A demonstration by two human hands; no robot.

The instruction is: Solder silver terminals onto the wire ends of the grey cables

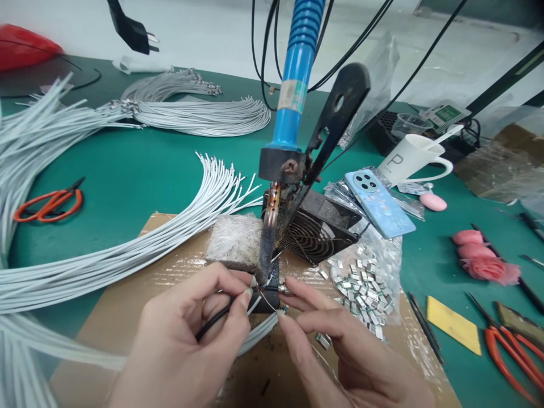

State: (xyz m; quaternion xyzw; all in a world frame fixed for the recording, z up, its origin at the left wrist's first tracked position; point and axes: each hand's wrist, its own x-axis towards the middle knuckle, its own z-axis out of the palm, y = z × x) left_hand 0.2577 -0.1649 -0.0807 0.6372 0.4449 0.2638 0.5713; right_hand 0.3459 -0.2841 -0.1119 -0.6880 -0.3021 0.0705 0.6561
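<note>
My left hand (187,334) pinches a black wire (215,320) and holds its end under the tip of a blue-handled soldering iron (293,85) fixed in a black stand (335,122). My right hand (340,351) pinches a thin strand of solder wire (268,300) and a small metal piece beside the iron's tip (264,272). Both hands rest over a taped cardboard sheet (127,317). White wires (259,334) pass under my hands.
Bundles of white wires (106,249) fan across the green mat on the left, with orange scissors (51,203). A small fan (318,226), a bag of metal clips (365,283), a phone (378,201), a white mug (412,158) and more scissors (510,351) lie right.
</note>
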